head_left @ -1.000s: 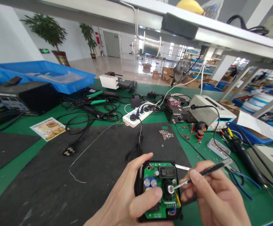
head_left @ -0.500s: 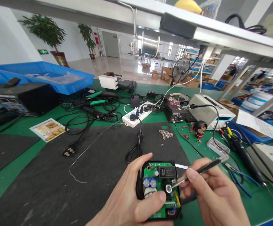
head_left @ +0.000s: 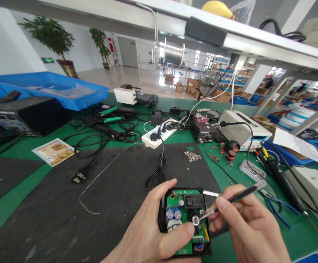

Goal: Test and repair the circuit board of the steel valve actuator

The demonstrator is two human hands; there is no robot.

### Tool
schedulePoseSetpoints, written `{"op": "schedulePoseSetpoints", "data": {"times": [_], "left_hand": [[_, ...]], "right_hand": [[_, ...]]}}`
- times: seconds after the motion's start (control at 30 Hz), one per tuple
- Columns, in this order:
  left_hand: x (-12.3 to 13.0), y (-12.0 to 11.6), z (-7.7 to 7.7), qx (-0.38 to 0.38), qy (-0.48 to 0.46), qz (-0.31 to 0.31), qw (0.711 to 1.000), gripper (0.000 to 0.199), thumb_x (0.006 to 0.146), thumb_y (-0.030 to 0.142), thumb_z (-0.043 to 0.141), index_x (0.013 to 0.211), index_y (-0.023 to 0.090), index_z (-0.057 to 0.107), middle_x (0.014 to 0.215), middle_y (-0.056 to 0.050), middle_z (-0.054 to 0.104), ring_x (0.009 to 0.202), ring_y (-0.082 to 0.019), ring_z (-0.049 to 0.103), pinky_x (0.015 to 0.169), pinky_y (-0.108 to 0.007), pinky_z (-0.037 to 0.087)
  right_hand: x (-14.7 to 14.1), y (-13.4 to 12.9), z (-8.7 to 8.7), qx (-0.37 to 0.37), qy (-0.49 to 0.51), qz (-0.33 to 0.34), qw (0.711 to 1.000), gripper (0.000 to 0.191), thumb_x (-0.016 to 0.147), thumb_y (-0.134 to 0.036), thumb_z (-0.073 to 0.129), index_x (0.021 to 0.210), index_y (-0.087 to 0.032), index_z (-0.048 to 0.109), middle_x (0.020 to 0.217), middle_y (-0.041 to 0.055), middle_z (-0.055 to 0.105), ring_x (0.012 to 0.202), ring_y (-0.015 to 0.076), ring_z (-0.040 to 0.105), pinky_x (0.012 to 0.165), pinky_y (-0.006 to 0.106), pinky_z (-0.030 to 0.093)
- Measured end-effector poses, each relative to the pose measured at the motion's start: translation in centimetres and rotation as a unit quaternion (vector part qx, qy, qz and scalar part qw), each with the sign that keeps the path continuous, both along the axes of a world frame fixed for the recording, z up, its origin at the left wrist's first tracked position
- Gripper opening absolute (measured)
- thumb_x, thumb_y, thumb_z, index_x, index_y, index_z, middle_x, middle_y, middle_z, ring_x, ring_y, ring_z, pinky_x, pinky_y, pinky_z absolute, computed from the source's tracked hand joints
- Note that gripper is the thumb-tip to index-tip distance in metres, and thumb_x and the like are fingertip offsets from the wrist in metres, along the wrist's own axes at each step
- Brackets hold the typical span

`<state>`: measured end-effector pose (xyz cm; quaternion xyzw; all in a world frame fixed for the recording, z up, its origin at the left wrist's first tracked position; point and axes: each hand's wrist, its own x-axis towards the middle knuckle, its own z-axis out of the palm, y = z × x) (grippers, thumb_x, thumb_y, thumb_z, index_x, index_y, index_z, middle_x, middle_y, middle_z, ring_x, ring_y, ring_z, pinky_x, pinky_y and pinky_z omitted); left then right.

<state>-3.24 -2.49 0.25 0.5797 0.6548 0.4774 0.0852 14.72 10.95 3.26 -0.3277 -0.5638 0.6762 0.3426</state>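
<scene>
Toward the near edge of the table [head_left: 298, 237], your left grip [head_left: 155, 228] is clasped, thumb angled inward, forefinger stretched forward; your right grip [head_left: 248, 219] pinches, its lower fingers curled under.

circuit board [head_left: 186, 215]: green | housing [head_left: 162, 221]: black | capacitors [head_left: 170, 214]: blue, silver-topped | mat [head_left: 115, 190]: black

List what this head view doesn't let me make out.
All in the head view:
Circuit board: lower left, hidden by the left hand.
Black case: underside, facing away.
Metal tool: middle, covered by the right hand.
Black block: lettering, too small.
Paper sheet: print, too small.
Both forearms: cut off by the bottom edge.
</scene>
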Motion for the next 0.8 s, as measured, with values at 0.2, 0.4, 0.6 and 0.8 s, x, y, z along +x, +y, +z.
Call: {"op": "schedulePoseSetpoints", "data": {"times": [0.2,0.4,0.6,0.8], "left_hand": [[0.0,0.3,0.8,0.024,0.021,0.0,0.999,0.081,0.067,0.04,0.089,0.139,0.05,0.053,0.138,-0.007,0.059,0.118,-0.037,0.068,0.089,-0.05,0.066],[0.0,0.1,-0.4,0.026,0.027,-0.001,0.999,0.075,0.067,0.04,0.089,0.135,0.051,0.058,0.144,-0.006,0.055,0.119,-0.036,0.067,0.089,-0.051,0.066],[0.2,0.1,-2.6,-0.014,-0.033,0.052,0.998,0.093,0.069,0.045,0.088,0.15,0.041,0.044,0.145,-0.013,0.056,0.112,-0.035,0.071,0.081,-0.047,0.068],[0.2,0.2,-1.6,-0.058,-0.067,0.074,0.993,0.083,0.076,0.043,0.081,0.15,0.033,0.044,0.138,-0.015,0.061,0.114,-0.037,0.07,0.088,-0.052,0.066]], "right_hand": [[-0.2,-0.6,0.3,0.019,-0.004,-0.032,0.999,0.024,0.083,-0.036,0.083,0.09,-0.021,0.066,0.072,0.0029,0.073,0.06,0.0152,0.071,0.057,0.022,0.06],[-0.2,-0.8,0.4,0.043,-0.007,-0.041,0.998,0.024,0.083,-0.036,0.083,0.091,-0.02,0.066,0.07,0.0051,0.074,0.058,0.0181,0.072,0.056,0.024,0.061],[0.0,-0.9,0.0,0.058,-0.012,-0.057,0.997,0.024,0.083,-0.035,0.083,0.091,-0.021,0.066,0.068,0.0042,0.074,0.058,0.0181,0.073,0.056,0.023,0.062],[-0.1,-1.0,-0.1,0.053,-0.005,-0.06,0.997,0.021,0.083,-0.033,0.083,0.089,-0.021,0.068,0.068,0.0043,0.074,0.056,0.0184,0.073,0.054,0.023,0.062]]}}
